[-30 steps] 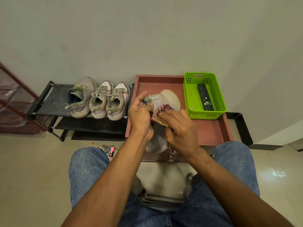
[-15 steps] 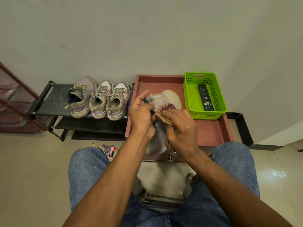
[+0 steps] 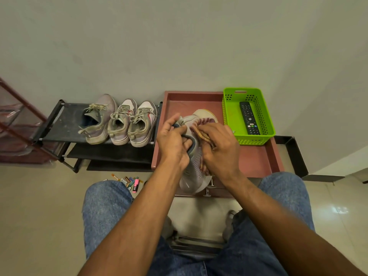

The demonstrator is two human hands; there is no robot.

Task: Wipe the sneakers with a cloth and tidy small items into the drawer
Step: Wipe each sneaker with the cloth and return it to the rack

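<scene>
At nine o'clock, three sneakers (image 3: 117, 121) sit on the black rack (image 3: 59, 128); whether they are wiped I cannot tell. At seven o'clock, markers (image 3: 130, 181) lie on the floor, not yet tidied away. In the middle, over the open drawer (image 3: 256, 162), the left hand (image 3: 173, 142) grips the sneaker (image 3: 194, 170) by its collar while the right hand (image 3: 221, 150) presses the cloth (image 3: 203, 134) to it. At two o'clock, a remote (image 3: 249, 118) lies in the green basket (image 3: 229, 116). Likely about midway.

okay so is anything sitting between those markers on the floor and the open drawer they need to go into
The markers lie on the floor just left of the open drawer. Only the drawer's raised left wall separates them. Inside, the held sneaker and green basket take space, but bare floor remains.
</scene>
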